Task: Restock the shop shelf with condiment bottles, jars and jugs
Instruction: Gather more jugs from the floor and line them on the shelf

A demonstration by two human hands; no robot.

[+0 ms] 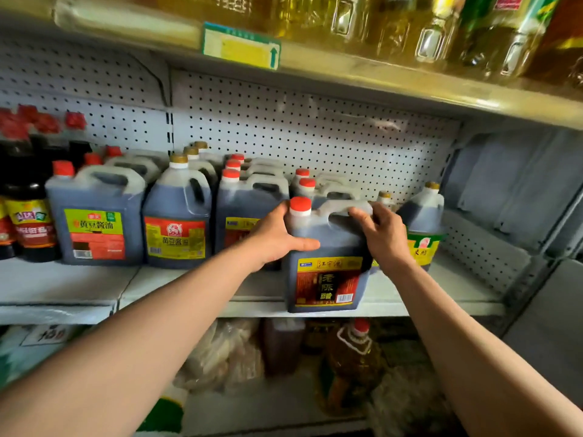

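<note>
Both hands are on a dark vinegar jug [328, 269] standing at the front lip of the white middle shelf [157, 288], a little right of the frame's centre. The left hand [277, 234] lies flat against the jug's left shoulder, fingers together and thumb stretched across its front, just below the red cap [300, 205]. The right hand [383, 234] curls over the moulded handle [345, 209] at the jug's top right; its fingers wrap the grip, though how tightly they close cannot be told from this angle.

Behind the jug, more red-capped jugs [304, 182] of the same kind stand in a row running back to the pegboard wall [315, 130]. To the left stand a file of red-capped jugs [249, 197], a file of gold-capped soy sauce jugs [178, 216] and a green-labelled soy sauce jug [94, 222], with dark bottles [28, 212] at the far left edge. A gold-capped jug [424, 216] sits at right, partly hidden by the right wrist. Yellow oil bottles [426, 29] line the upper shelf, blurred, behind a price tag [241, 47]. On the lower shelf, a plastic bag [220, 354] and an amber bottle [353, 357] lie in shadow.
</note>
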